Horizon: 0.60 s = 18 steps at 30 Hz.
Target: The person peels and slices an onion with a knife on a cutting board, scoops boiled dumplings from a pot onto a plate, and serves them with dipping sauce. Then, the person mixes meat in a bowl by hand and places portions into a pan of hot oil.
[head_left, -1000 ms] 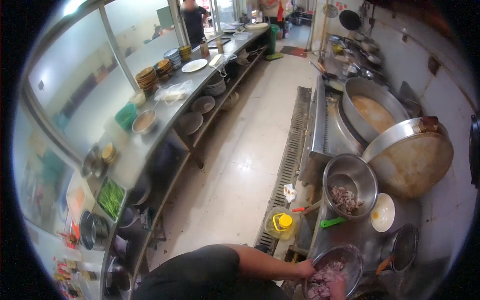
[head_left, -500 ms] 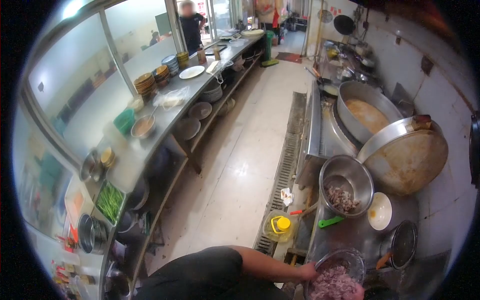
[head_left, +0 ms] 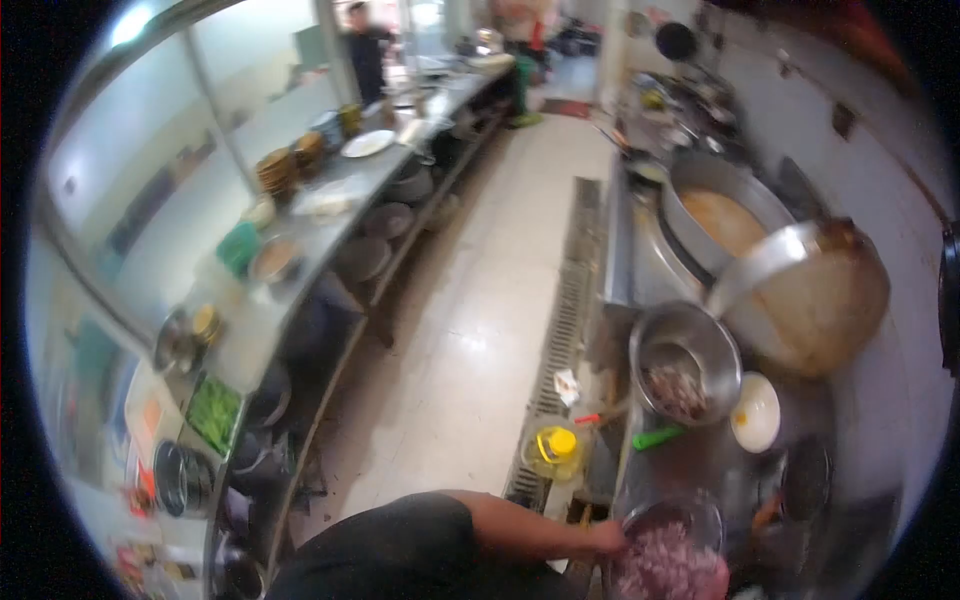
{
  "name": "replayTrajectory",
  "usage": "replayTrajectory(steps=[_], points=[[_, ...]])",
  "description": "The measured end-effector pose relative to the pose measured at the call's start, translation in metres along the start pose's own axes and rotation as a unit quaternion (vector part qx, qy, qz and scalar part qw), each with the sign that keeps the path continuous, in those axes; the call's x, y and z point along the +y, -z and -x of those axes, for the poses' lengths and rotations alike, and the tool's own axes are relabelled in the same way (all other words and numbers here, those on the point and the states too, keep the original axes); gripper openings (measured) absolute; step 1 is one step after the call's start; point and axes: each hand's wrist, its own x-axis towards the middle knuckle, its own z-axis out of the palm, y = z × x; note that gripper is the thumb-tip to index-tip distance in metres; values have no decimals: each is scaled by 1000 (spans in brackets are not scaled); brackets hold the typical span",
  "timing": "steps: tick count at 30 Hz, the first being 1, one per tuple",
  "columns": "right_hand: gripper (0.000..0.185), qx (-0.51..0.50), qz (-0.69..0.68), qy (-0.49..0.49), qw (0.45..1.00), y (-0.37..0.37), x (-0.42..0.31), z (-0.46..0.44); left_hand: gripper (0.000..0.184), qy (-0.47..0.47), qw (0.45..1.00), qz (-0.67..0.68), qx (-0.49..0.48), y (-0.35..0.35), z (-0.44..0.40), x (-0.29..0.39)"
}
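At the bottom right, my left hand [head_left: 604,539] grips the left rim of a metal bowl [head_left: 705,512]. Pale pinkish chopped pieces, perhaps meat, fill the bowl [head_left: 660,565]. My right hand [head_left: 716,580] shows only in part at the bowl's lower right, against the pieces; its fingers are hidden and blurred. Beyond this bowl stands a larger steel pot [head_left: 685,335] with darker chopped pieces at its bottom. A green handle [head_left: 657,437] lies just in front of that pot, and a white bowl [head_left: 755,413] sits to its right.
A large pan of brownish liquid [head_left: 725,215] is on the stove, with a big stained lid [head_left: 825,300] leaning beside it. A yellow-capped jug [head_left: 553,450] stands near the floor drain [head_left: 568,320]. Along the left counter are dishes and green vegetables [head_left: 213,412]. A person [head_left: 367,55] stands far back.
The view has shifted slightly and become blurred. My left hand keeps its hold on the bowl's rim, and my right hand stays at the bowl's lower right.
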Motion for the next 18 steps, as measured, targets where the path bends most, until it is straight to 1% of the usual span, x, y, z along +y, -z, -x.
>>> replayTrajectory(steps=[1,2,3,4,5,6,7,9,10,11,12,13,14,15,16,17,18], points=[[37,-8,-35,11,999,-4,-7,3,46,-66,992,-73,-82,-34,-50,-50],[36,-22,-77,23,997,-10,-19,4,39,-65,995,-50,-63,-25,-37,-37],[35,-37,-124,35,991,-16,-29,1,34,45,990,115,-75,23,22,27],[34,-50,-158,51,985,-18,-42,0,25,-62,988,83,-114,-5,-16,-15],[34,3,-230,40,972,-8,-29,0,24,100,972,186,-103,5,4,10],[35,-3,-277,-17,961,11,-22,-5,20,77,939,320,-95,29,40,60],[36,71,-215,-34,973,23,-14,-7,20,114,946,285,-102,43,54,95],[32,91,-78,82,989,10,-56,13,19,108,952,277,-76,29,48,102],[32,113,-83,81,987,21,-53,20,19,109,953,265,-95,16,41,96],[37,118,-15,57,991,30,-48,21,19,97,939,316,-92,8,34,94],[43,119,66,28,990,13,-44,12,19,82,918,378,-91,19,25,76],[43,120,66,32,990,14,-45,17,19,79,919,377,-90,16,26,73],[41,128,196,30,972,12,-44,20,19,103,938,314,-107,26,42,95],[38,130,330,37,934,17,-45,19,21,121,952,256,-115,29,44,116],[36,139,302,102,938,24,-28,21,16,100,949,264,-143,19,35,99],[34,137,269,172,938,27,-12,11,13,74,946,271,-159,5,17,68],[31,162,70,86,980,-2,-39,17,15,-49,976,94,-192,-2,5,45]])
